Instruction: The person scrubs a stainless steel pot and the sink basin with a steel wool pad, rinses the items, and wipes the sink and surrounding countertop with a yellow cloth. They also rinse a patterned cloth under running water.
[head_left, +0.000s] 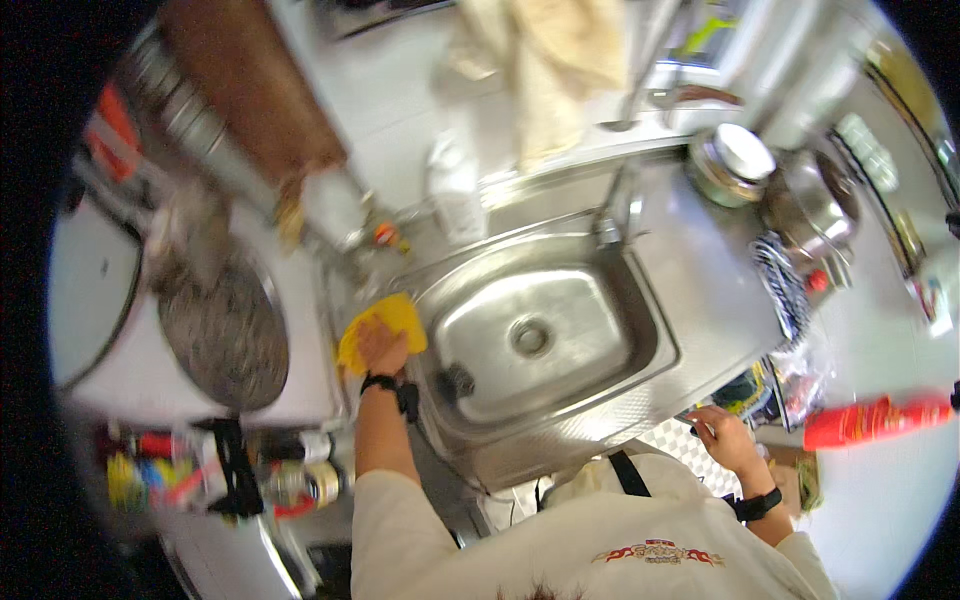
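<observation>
My left hand (382, 346) presses flat on a yellow cloth (401, 319) on the counter just left of the stainless steel sink (525, 330). Whether its fingers grip the cloth cannot be made out. A small dark object (457, 380) lies in the sink's lower left corner, and the drain (531, 337) is in the middle. At the sink's back right stands the faucet (611, 225). My right hand (726, 441) hangs beyond the counter's front edge at the right, its fingers curled; a small dark thing shows at its fingertips, too unclear to name.
A white bottle (455, 187) stands behind the sink. A jar with a white lid (731, 165) and a metal pot (814, 206) stand at the back right, near a patterned cloth (781, 289). Left is a round dark board or plate (225, 337). A red bag (874, 422) lies far right.
</observation>
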